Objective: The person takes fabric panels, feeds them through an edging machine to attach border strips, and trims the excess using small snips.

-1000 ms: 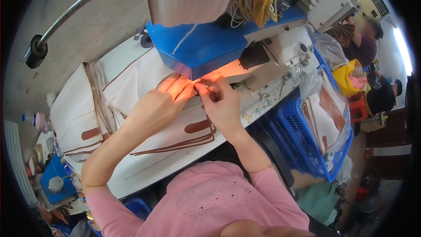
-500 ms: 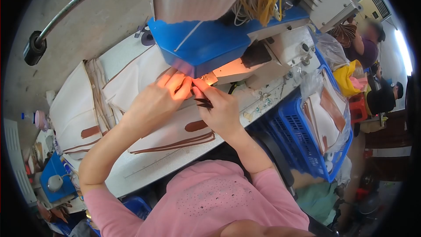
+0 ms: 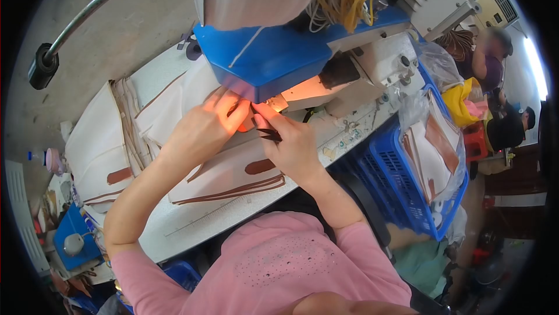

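Note:
Under the blue head of a sewing machine (image 3: 262, 62), both hands work close together in the orange lamp light. My left hand (image 3: 209, 121) is closed with bent fingers at the needle area; what its fingertips pinch is hidden. To its right, my right hand (image 3: 291, 143) is wrapped round small dark thread snips (image 3: 269, 134), whose two pointed blades stick out toward the left. The right thumb and forefinger reach up to the left fingertips. Beneath and in front of the hands lie white panels with brown edges (image 3: 233, 172), one bearing a brown oval patch (image 3: 259, 167).
More white panels (image 3: 96, 131) are stacked on the left of the table. At right stands a blue plastic basket (image 3: 402, 181) with white and brown pieces. A lamp arm (image 3: 105, 3) crosses the upper left. Other people (image 3: 495, 53) are at the far right.
My left hand has shifted slightly down and left, and its lit fingers have moved a little. The right hand keeps the snips almost in place.

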`<act>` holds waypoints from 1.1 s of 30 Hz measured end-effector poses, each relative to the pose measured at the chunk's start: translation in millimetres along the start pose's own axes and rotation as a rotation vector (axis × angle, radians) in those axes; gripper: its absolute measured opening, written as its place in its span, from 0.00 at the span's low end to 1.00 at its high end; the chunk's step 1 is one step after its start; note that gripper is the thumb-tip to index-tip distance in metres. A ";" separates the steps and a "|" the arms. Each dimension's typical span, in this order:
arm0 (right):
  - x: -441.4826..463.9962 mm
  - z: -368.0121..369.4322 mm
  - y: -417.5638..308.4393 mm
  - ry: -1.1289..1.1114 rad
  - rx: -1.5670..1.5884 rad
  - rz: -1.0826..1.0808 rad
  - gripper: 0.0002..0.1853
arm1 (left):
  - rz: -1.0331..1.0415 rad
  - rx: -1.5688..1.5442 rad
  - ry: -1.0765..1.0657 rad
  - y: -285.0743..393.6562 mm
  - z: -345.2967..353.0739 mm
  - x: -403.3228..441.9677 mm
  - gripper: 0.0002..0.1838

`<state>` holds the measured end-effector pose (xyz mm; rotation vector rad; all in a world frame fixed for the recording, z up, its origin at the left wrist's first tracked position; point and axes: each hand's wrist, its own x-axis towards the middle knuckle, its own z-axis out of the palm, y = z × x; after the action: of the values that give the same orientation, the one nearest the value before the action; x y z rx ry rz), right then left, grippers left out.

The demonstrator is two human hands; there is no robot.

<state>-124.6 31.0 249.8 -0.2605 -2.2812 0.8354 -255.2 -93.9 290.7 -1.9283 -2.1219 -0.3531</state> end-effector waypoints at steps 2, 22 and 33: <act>-0.9 -4.4 -0.4 -0.076 0.031 0.057 0.14 | -0.008 -0.011 -0.036 -0.7 -2.1 -0.3 0.18; 7.0 -27.0 -27.3 -0.103 -0.336 -0.026 0.15 | -0.161 -0.019 0.076 3.9 -4.8 -32.7 0.30; -10.2 -26.1 -30.8 -0.168 0.474 0.338 0.10 | -0.091 -0.040 0.292 18.6 13.3 -56.5 0.25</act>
<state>-98.3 16.0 278.4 -0.3730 -2.1360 1.5918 -231.9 -140.4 259.0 -1.6835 -2.0261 -0.6563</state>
